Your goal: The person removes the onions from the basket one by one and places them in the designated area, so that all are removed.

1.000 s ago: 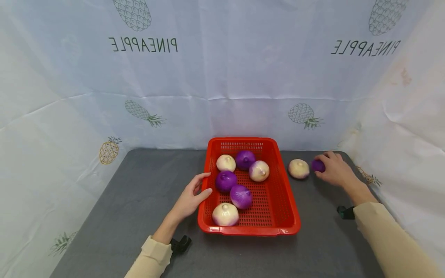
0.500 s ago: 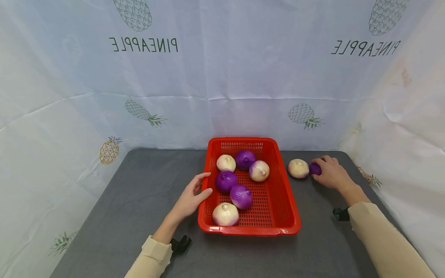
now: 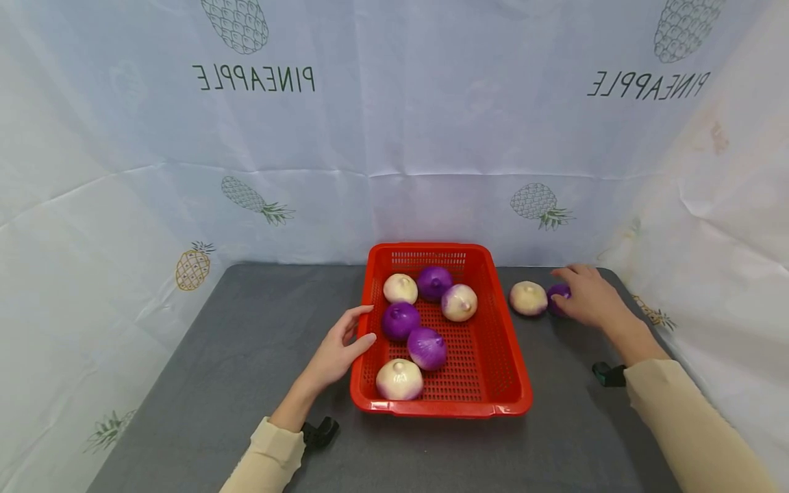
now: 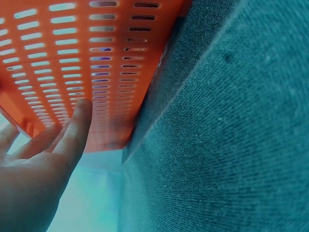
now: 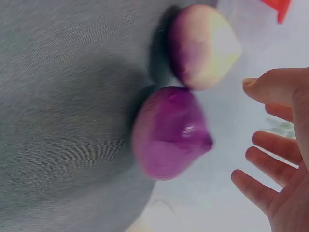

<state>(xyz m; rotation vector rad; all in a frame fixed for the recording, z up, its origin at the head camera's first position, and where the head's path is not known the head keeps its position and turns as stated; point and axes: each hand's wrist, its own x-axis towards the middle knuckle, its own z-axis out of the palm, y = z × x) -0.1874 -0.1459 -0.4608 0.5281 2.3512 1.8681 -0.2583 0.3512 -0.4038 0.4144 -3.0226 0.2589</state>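
Purple onion [image 5: 169, 135]: on the table [image 3: 296, 329], right of the basket [image 3: 444, 409], its side apparently touching the pale onion [image 3: 528, 298]. Judged light, firm and hard to damage; the glossy skin is probably slippery. Best hold: thumb and fingers across the widest part, clear of the tapered tip. Right hand [image 3: 592, 298]: fingers spread, just off the onion, gripping nothing. Left hand [image 3: 333, 352]: fingers extended against the basket's side. Change: half a second earlier the right hand is closed around the onion; now it is released.

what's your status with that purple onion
Right fingers open, off the loose purple onion. Left fingers at red basket. Pale onion between purple onion and basket.
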